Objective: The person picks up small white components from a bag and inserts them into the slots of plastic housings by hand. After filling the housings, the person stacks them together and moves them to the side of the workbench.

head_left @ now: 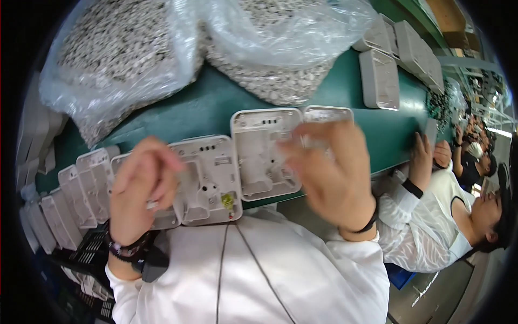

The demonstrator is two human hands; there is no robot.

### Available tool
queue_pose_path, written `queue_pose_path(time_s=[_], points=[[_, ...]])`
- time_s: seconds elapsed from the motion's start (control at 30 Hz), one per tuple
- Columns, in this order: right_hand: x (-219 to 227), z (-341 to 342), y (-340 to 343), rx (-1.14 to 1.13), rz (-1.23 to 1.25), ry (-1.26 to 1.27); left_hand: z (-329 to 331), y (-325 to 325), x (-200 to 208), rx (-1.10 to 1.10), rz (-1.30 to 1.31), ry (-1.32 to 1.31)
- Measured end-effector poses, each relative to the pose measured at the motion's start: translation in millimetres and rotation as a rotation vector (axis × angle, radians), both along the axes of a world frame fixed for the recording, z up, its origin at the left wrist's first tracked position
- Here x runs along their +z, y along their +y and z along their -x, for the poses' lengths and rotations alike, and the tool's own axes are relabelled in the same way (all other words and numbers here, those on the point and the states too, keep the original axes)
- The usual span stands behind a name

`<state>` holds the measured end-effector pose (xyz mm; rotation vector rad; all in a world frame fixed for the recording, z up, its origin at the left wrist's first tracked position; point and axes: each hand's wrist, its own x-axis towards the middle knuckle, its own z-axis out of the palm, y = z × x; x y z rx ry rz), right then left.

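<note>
My left hand is curled above the left side of the housing row, fingers closed. A small whitish piece shows at its lower fingers; its kind is unclear. Below and beside it lies a white plastic housing with a yellow-green part in its lower right corner. To the right, my right hand hovers over the right edge of a second white housing, its fingers bent and smeared by motion. A third housing is partly covered by that hand.
Two clear plastic bags of small pale parts lie at the back of the green table. More housings stand at left, others at back right. At right sits a co-worker whose hands hold a pale piece.
</note>
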<state>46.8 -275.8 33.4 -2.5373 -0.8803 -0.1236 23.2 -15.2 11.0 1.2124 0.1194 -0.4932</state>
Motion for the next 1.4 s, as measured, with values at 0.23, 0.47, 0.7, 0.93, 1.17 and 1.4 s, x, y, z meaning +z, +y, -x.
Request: queue_pose_path(time_s=[0.23,0.47,0.7,0.93,1.17,1.4], points=[[-19,15,75,0.095,-0.34,0.076,-4,-26,-10,-0.085,0.061,0.025],[-23,14,88,0.072,-0.432,0.025,1,-22,-5,-0.024,0.053,0.023],[-11,21,84,0.055,-0.471,-0.01,-1,-2,-1,-0.109,-0.103,-0.053],[-15,13,70,0.082,-0.308,-0.15,0,-6,15,-0.344,-0.472,-0.49],[-34,20,57,0.232,-0.385,0.099,3,1,-5,-0.549,-0.464,-0.424],[-34,18,57,0.224,-0.41,0.079,-2,1,2,-0.555,-0.364,-0.311]])
